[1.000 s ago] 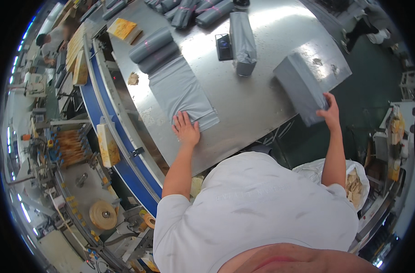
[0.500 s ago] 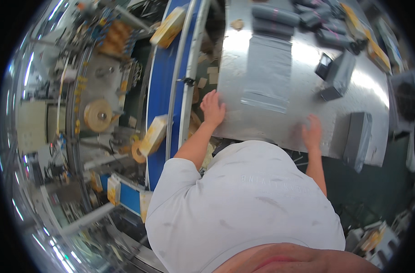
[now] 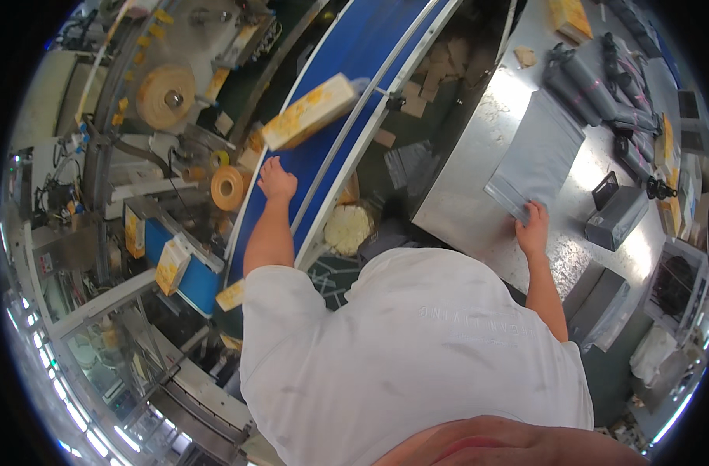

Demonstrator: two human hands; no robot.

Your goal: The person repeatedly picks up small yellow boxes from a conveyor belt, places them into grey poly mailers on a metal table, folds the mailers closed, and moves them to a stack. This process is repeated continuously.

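My left hand point(image 3: 278, 180) is over the blue conveyor belt point(image 3: 335, 58), fingers apart and holding nothing. Just beyond its fingertips lies a long white and yellow box point(image 3: 310, 113) on the belt, with a small gap between them. On the metal table to the right, a flat grey plastic bag point(image 3: 537, 151) is spread out. My right hand point(image 3: 533, 225) is at the bag's near corner, its fingers closed on the edge; the thumb's grip is only partly visible.
Grey wrapped packages point(image 3: 576, 85) are heaped at the table's far side. A grey-wrapped box point(image 3: 617, 217) and another grey package point(image 3: 595, 303) are at the right. A metal rail point(image 3: 347, 144) runs along the belt. Cardboard scraps point(image 3: 440, 66) lie between belt and table.
My view has turned left. My left hand has gone from the table's edge to over the belt near the box. My right hand has moved to the bag's near corner.
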